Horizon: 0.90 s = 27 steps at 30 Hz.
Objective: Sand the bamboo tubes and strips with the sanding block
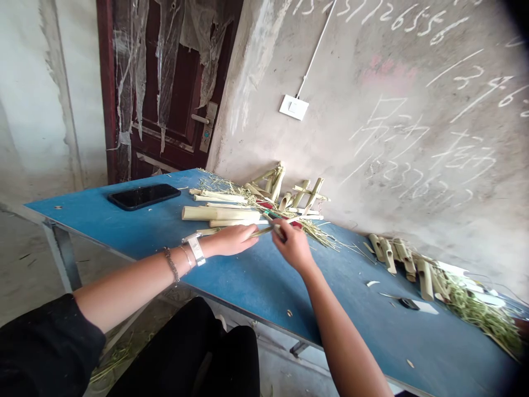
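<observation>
My left hand (233,240) lies low over the blue table, fingers closed on one end of a thin pale-green strip (263,230), which looks like split bamboo. The strip runs across to my right hand (292,242), whose fingers are curled shut at its other end. A small greyish piece pokes out by the right fingertips; its kind is hidden by the hand. Just behind both hands lie a thick bamboo tube (202,214) and thinner bamboo sticks (219,197). Something red (296,224) shows partly beyond my right hand.
A black phone (144,196) rests on the blue table (243,286) at left. Bamboo frames (275,184) stand against the wall among shavings. Cut bamboo tubes (388,255), a dark-handled knife (409,304) and a heap of green shavings (475,306) lie at right.
</observation>
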Tool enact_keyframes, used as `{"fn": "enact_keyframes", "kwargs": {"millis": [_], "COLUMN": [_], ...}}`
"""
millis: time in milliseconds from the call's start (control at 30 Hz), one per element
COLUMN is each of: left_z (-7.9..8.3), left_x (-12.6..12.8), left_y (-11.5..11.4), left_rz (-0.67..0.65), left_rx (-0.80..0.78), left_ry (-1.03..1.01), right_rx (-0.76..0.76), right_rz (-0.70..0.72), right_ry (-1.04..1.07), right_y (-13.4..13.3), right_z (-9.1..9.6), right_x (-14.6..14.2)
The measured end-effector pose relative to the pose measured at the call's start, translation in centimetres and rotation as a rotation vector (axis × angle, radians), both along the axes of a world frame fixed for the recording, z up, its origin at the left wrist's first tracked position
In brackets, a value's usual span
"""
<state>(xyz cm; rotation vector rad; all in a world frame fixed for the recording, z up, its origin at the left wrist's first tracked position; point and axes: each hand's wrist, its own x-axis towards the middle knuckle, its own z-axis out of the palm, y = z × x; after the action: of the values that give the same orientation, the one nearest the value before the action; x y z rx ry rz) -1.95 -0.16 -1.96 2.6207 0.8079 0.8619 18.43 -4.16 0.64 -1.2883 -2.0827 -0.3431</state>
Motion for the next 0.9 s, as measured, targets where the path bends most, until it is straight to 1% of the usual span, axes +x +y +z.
{"fn": "enact_keyframes", "kwargs": {"millis": [33, 67, 100, 133, 167, 333, 400, 433, 467, 500, 533, 633, 667, 700, 733, 800, 833, 900], "left_z": [0.1, 0.1, 0.2, 0.3, 0.3, 0.2, 0.2, 0.2, 0.2, 0.2, 0.2, 0.3, 0.3, 0.4, 0.4, 0.5, 0.6, 0.6], "left_x": [0.0, 0.1, 0.1, 0.1, 0.0, -0.2, -0.3, -0.2, -0.2, -0.1, -0.1, 0.1, 0.1, 0.1, 0.1, -0.1, -0.1, -0.2], "left_y": [0.0, 0.0, 0.0, 0.0, 0.0, -0.1, -0.1, -0.1, -0.1, -0.1, -0.1, 0.0, 0.0, 0.0, 0.0, -0.2, -0.2, -0.4], "left_rz": [-0.017, -0.032, -0.042, -0.043, -0.038, -0.014, -0.009, -0.004, 0.003, 0.008, 0.008, -0.027, -0.042, -0.05, -0.05, -0.031, -0.017, 0.007], "left_rx": [-0.003, -0.005, -0.008, -0.011, -0.015, -0.017, -0.011, -0.009, -0.009, -0.009, -0.008, -0.003, -0.002, -0.002, -0.002, -0.004, -0.005, -0.004], "left_ry": [0.007, 0.012, 0.014, 0.014, 0.015, 0.018, 0.017, 0.017, 0.016, 0.013, 0.008, -0.015, -0.022, -0.027, -0.029, -0.028, -0.025, -0.019], "right_rx": [-0.059, -0.103, -0.126, -0.131, -0.113, 0.09, 0.155, 0.176, 0.189, 0.184, 0.158, 0.008, -0.03, -0.045, -0.039, 0.003, 0.033, 0.12], "right_rz": [0.099, 0.168, 0.199, 0.193, 0.145, -0.249, -0.345, -0.358, -0.343, -0.295, -0.215, 0.066, 0.114, 0.123, 0.096, -0.006, -0.075, -0.256], "right_ry": [-0.012, -0.004, 0.021, 0.056, 0.094, 0.203, 0.202, 0.182, 0.152, 0.118, 0.082, 0.022, 0.024, 0.035, 0.056, 0.113, 0.143, 0.18], "right_y": [-0.2, -0.3, -0.4, -0.3, -0.1, 0.9, 0.9, 0.8, 0.5, 0.3, 0.0, -0.5, -0.6, -0.5, -0.3, 0.2, 0.4, 0.8], "right_z": [-0.3, -0.4, -0.5, -0.5, -0.4, 0.8, 1.0, 0.9, 0.8, 0.6, 0.3, -0.3, -0.3, -0.3, -0.1, 0.3, 0.6, 1.0], "right_x": [-0.8, -1.4, -1.7, -1.6, -1.3, 2.5, 3.0, 2.8, 2.3, 1.6, 0.8, -1.4, -1.7, -1.6, -1.2, 0.3, 1.2, 2.8]}}
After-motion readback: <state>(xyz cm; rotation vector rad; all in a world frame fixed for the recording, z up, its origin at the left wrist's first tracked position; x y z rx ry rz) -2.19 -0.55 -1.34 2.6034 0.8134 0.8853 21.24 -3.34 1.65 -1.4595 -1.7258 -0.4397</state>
